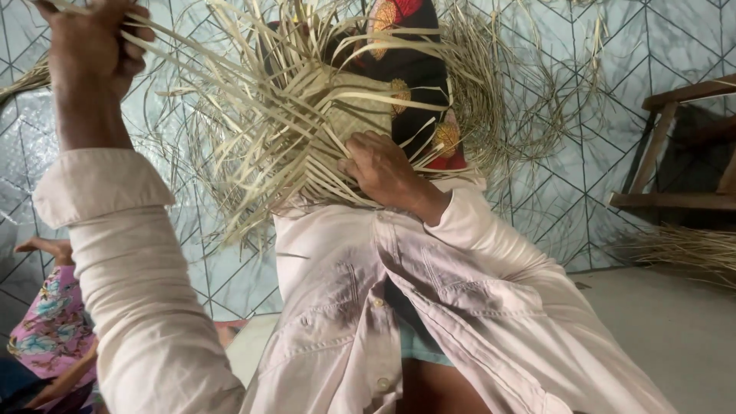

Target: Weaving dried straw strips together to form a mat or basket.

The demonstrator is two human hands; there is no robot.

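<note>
Left hand (90, 47) is up at the top left, closed round the ends of loose strips (192, 57) that run right and down into the woven piece (349, 107) at centre. Right hand (387, 172) sits pressed on the lower edge of that piece, just above the shirt (360, 307). A patterned cloth (418, 77) lies behind the weave. Wooden frame (675, 146) at far right, with a strip bundle (682, 249) on the floor under it (partly cut off). Another person's sleeve (50, 326) at bottom left.
</note>
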